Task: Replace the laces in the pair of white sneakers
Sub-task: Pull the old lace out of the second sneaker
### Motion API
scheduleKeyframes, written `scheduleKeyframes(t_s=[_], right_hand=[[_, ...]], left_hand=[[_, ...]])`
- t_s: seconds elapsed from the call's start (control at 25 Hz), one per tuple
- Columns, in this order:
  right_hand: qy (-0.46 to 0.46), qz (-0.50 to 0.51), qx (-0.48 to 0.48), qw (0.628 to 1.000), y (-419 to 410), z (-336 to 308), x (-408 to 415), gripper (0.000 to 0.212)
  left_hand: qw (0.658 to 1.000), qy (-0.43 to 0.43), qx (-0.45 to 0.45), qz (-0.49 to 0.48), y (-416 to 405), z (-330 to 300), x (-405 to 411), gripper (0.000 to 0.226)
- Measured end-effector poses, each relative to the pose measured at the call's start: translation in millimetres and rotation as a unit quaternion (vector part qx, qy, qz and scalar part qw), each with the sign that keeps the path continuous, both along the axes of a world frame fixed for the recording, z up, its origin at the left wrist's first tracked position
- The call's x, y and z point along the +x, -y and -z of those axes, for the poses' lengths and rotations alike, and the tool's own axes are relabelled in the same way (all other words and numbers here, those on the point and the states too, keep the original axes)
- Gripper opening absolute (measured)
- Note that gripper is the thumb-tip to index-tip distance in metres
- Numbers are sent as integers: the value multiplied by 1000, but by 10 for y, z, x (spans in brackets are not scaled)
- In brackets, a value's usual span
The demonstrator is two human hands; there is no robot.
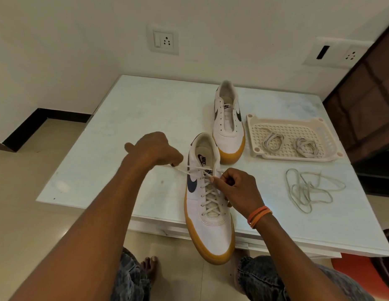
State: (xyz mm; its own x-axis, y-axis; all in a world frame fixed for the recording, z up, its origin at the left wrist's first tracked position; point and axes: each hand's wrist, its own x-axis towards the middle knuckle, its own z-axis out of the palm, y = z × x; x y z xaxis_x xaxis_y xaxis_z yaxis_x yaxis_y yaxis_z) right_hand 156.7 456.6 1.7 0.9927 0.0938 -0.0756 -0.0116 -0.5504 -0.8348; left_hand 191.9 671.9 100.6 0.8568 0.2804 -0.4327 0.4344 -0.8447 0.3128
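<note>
The left hand point(154, 149) is raised beside the near sneaker point(207, 198), knuckles up, its fingers curled and pinching one end of the white lace point(207, 193) pulled taut out to the left. The right hand point(239, 187), an orange band point(259, 215) at its wrist, pinches the other end over the top eyelets. That sneaker's toe overhangs the counter point(128, 127) edge. The unlaced sneaker point(228, 124) stands farther back, beside a tray point(293, 137) holding two coiled laces point(272, 142); a loose lace point(308, 190) lies nearer.
</note>
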Motion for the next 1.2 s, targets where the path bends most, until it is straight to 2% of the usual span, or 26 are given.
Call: scheduleKeyframes(t_s=[0.08,0.16,0.24,0.32,0.4,0.52,0.64,0.72,0.8,0.84,0.92,1.0,1.08,1.2], right_hand=[[6,1,-6,1000,-2,11,4,33],[8,-1,-8,1000,3,14,10,33],[9,-1,-9,1000,7,18,9,33],[7,0,-12,1000,14,20,8,33],[2,-1,-12,1000,21,16,8,33],[3,0,-14,1000,19,12,7,33],[4,-2,-17,1000,13,19,5,34],[2,0,-19,1000,7,28,6,36],[-3,2,-19,1000,10,25,12,38],[-5,3,-17,1000,6,24,11,38],[-5,8,-16,1000,0,20,5,38],[-7,9,-14,1000,6,25,6,37],[-8,10,-14,1000,18,23,4,36],[-3,12,-12,1000,18,2,-12,37]], left_hand=[[996,-3,73,47,62,57,-20,28],[989,79,66,109,262,144,-36,32],[960,174,87,200,468,230,-67,27],[942,180,126,254,622,331,-92,25],[957,135,105,232,683,378,-84,23],[979,122,90,135,515,225,26,19],[971,93,208,71,87,96,34,5],[969,34,239,45,-57,112,-31,9],[975,54,203,70,47,201,-38,21],[977,91,165,97,155,244,-27,31],[962,174,112,177,404,346,0,36],[936,190,152,253,611,452,-27,30],[943,163,149,250,674,481,-37,22],[974,139,84,161,499,264,36,14]])
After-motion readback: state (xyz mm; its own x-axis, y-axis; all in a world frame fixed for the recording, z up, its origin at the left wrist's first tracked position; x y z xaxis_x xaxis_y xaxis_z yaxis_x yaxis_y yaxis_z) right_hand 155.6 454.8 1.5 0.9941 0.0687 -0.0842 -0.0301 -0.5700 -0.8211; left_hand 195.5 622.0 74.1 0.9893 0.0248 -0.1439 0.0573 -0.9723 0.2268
